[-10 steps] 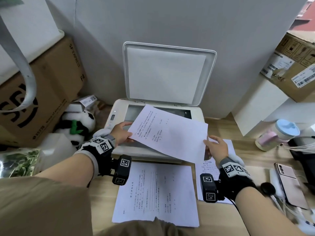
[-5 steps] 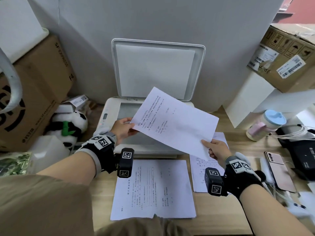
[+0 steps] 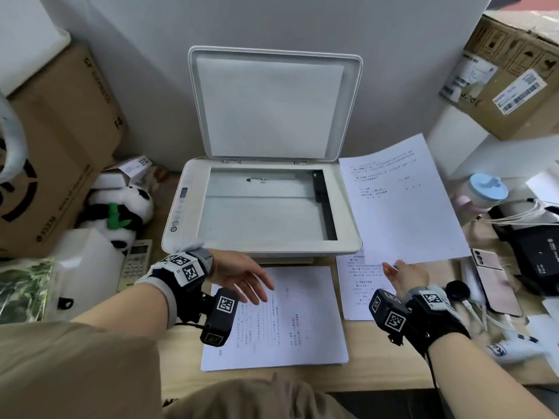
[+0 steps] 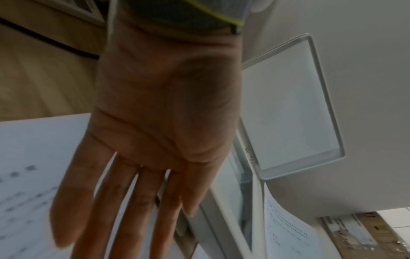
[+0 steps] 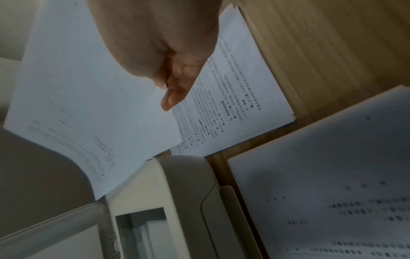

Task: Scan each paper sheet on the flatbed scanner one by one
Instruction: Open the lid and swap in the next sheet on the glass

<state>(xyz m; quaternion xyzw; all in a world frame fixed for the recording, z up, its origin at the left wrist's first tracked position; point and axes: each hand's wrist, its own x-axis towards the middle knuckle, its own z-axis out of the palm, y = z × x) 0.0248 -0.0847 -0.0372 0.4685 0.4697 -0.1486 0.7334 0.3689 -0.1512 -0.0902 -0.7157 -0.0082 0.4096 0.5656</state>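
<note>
**Sheet held off to the right of the scanner, glass bare**

Right hand (image 3: 406, 275): thumb and fingers (image 5: 172, 98) pinch the near edge of one printed sheet (image 3: 399, 201). From the pinch the sheet rises away from the person, printed side up and slightly bowed, with its far left corner near the lid hinge. It is held in the air, beside the scanner's right edge and not over the glass.

Directly under that hand and the sheet: a small pile of printed pages (image 3: 360, 285) flat on the wooden desk (image 3: 378, 370), close against the scanner's front right corner.

Left hand (image 3: 239, 275): fingers (image 4: 124, 206) straight and slightly spread, palm down, gripping nothing. They hover over the top left part of a second stack of pages (image 3: 287, 322), which lies just in front of the scanner. Contact with the paper cannot be told from the blurred wrist view.

Beyond both hands: flatbed scanner (image 3: 178, 207), lid (image 3: 272, 101) standing upright against the wall, glass (image 3: 260, 213) uncovered with no sheet on it.

Further right of the right hand: a phone (image 3: 496, 282) face down, a pastel cup (image 3: 484, 189), cables. Left of the left hand: a calculator (image 3: 134, 264) and a panda plush (image 3: 121, 210).
</note>
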